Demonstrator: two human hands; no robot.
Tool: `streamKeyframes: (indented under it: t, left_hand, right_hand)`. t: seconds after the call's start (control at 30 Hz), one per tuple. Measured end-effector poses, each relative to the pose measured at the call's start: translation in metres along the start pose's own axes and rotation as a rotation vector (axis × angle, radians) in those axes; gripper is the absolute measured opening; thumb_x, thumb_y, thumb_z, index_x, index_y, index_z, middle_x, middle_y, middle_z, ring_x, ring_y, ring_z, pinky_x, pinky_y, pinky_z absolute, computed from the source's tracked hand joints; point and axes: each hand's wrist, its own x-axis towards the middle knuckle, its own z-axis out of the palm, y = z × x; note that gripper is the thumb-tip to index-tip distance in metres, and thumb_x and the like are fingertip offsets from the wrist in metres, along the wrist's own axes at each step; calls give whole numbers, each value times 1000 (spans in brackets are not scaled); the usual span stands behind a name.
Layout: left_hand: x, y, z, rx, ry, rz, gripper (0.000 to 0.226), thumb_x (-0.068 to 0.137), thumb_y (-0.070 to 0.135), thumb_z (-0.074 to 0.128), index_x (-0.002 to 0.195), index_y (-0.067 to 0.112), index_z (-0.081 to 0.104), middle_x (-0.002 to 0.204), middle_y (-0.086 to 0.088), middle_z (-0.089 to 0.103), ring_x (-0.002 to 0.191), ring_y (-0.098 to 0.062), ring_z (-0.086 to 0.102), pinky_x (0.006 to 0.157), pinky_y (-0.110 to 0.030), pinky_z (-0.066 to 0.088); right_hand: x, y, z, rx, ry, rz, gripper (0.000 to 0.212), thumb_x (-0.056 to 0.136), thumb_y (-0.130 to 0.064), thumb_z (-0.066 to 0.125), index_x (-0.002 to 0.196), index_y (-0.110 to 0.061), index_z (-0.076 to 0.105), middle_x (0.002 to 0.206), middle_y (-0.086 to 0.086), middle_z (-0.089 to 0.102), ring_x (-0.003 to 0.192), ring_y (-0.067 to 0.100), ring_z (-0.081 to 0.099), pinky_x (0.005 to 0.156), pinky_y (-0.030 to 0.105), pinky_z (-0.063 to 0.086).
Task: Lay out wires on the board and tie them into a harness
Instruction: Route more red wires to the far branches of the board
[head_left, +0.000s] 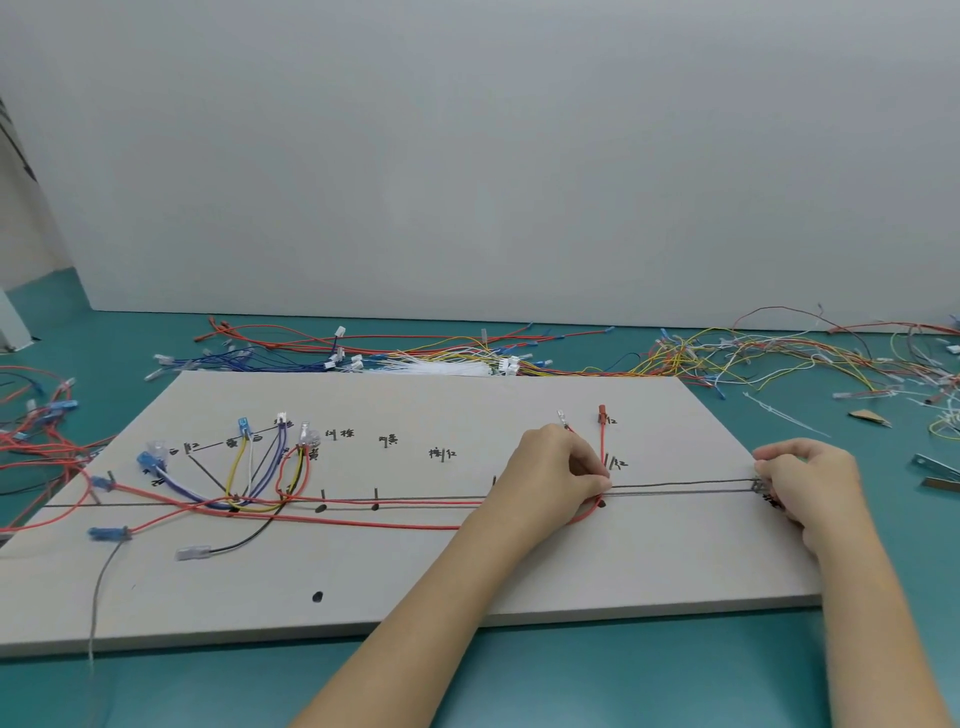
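A grey layout board (467, 571) lies on the teal table, marked with black lines, pegs and handwritten labels. Red, yellow, blue, white and black wires (260, 483) fan out at its left and run right along the main line. My left hand (556, 473) pinches a red wire (363, 522) at a peg near the board's right-middle; the wire's terminal end sticks up behind the fingers. My right hand (810, 483) grips the end of a grey wire (685, 488) at the board's right edge. A second red wire (602, 436) rises to a red terminal.
Loose wires lie in heaps behind the board (415, 353), at the far right (779, 358) and at the left edge (36, 431). White cable ties (436, 368) sit in the back pile. A metal tool (935, 467) lies at the right. A white wall stands behind.
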Motion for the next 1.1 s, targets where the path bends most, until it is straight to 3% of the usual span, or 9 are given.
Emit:
streamKeyframes:
  t: [0.23,0.47,0.6,0.8,0.97,1.1]
  left_hand:
    - [-7,6,5,305,-36,167,14,85,9,61,90,12,74,93,-3,70,96,-17,57,82,-34,49]
    - [-6,0,3,120,-34,74,12,85,14,63,79,16,73,82,4,69,79,-9,59,76,-28,51]
    - [-3,-4,5,61,2,34,8,81,13,73,87,16,75,85,2,71,79,-8,63,77,-22,52]
    - [-3,-6,6,24,2,11,6,78,14,75,81,18,72,81,4,62,76,-10,62,69,-22,51]
    - [0,-2,-6,-22,22,-18,6,79,19,75,80,24,70,92,2,65,77,-9,60,68,-20,47]
    - [2,-8,-44,53,-44,-50,8,82,21,72,77,26,68,84,8,69,69,-3,59,59,-15,44]
  right_hand:
    - [5,4,-2,-214,32,-22,22,81,-7,55,73,-22,68,78,3,62,75,29,54,61,30,38]
    - [3,0,-1,-309,12,-30,11,83,-14,65,79,-24,70,85,4,63,80,29,56,57,29,35]
    - [-1,1,0,-304,50,-63,3,84,-21,69,82,-22,70,85,4,62,77,28,55,55,29,33]
    - [-15,-10,7,-186,151,-228,15,90,-31,56,85,-20,65,72,8,62,69,29,55,59,32,37]
    - [-40,-28,28,-189,-19,-372,18,90,-33,56,77,-21,62,69,0,58,68,22,54,56,28,34]
    - [-70,-40,51,-266,-177,-572,29,88,-37,58,64,-21,55,73,-2,56,75,19,52,63,33,38]
